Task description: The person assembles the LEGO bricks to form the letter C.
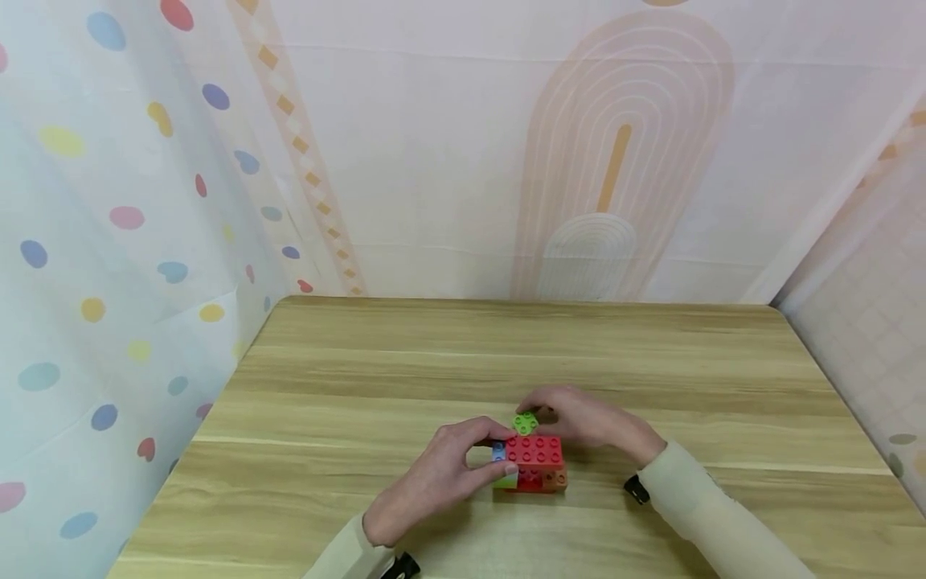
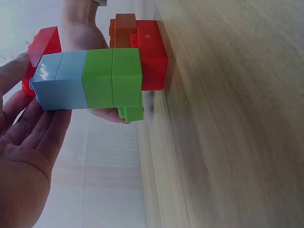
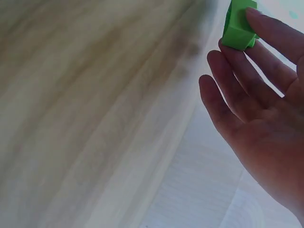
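My left hand [image 1: 441, 474] grips a structure of toy building bricks by its upper end, thumb on one side of the red top brick [image 1: 534, 453] and fingers on the other. In the left wrist view, light blue bricks [image 2: 61, 80] and green bricks [image 2: 111, 78] form a column between that top and a lower red brick [image 2: 153, 54]. An orange-brown brick [image 2: 125, 26] sits on the lower red one. Just behind the structure, my right hand [image 1: 582, 420] pinches a small green brick [image 3: 241, 26] between thumb and fingers. Its studs face up in the head view.
The structure stands on a wood-grain table [image 1: 347, 386], near the front middle. A patterned curtain [image 1: 434, 161] hangs behind the table, and a dotted one [image 1: 130, 265] hangs along its left side. Dark wrist devices sit at both sleeves.
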Demonstrator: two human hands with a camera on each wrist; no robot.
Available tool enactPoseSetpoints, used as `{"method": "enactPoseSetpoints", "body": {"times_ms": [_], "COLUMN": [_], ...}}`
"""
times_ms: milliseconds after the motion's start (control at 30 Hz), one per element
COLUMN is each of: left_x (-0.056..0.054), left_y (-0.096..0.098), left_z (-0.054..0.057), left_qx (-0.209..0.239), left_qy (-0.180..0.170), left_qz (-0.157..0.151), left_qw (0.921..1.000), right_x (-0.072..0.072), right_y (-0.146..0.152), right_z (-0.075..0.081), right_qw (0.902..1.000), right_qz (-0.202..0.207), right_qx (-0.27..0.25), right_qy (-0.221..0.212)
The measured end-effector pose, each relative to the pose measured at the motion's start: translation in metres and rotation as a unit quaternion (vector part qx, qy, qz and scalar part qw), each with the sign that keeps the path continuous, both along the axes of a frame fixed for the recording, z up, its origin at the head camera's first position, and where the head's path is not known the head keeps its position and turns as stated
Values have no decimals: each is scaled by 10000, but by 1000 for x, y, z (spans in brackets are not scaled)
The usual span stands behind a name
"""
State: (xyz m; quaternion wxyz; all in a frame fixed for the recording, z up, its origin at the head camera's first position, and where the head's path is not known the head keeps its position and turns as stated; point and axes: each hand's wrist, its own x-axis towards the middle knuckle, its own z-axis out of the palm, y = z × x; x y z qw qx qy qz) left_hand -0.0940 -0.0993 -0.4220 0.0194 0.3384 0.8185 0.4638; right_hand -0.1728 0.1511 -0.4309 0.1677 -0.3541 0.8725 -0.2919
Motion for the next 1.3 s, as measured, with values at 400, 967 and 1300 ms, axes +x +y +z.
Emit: {"method": "enactPoseSetpoints", "body": {"times_ms": [400,967,1300], "left_x": [0,0,-1], "left_y": [0,2,1], "left_z": [0,1,-3], "left_qx": [25,-110,-26], "left_qy": [-39,78,181], "left_qz": [44,125,91], "left_qw": [10000,9998,9998], "right_x": [9,26,35], "right_y": [14,29,33], "right_z": [9,11,12], "right_qw": [9977,9924,9913], "right_qz": [-547,-856,-757], "right_qx": [-251,-604,-761], "right_qy": [302,649,763]}}
